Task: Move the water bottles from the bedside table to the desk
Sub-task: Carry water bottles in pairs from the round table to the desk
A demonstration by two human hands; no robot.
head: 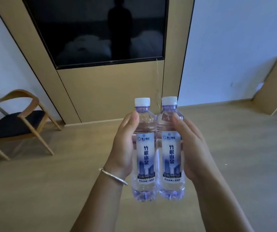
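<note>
Mid-carry: left hand (123, 148) grips one water bottle (144, 148), right hand (190, 148) the other bottle (171, 148), touching upright at lower centre frame; desk not identifiable, so next means locating it and setting both down.

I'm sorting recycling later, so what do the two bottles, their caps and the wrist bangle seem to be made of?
Left bottle and right bottle: clear, lilac-tinted thin plastic; the walls are see-through and ribbed at the base, with glossy printed labels. The caps look like opaque white ridged plastic. The bangle on the left hand's wrist seems silver-coloured metal, judging by its bright sheen.
</note>
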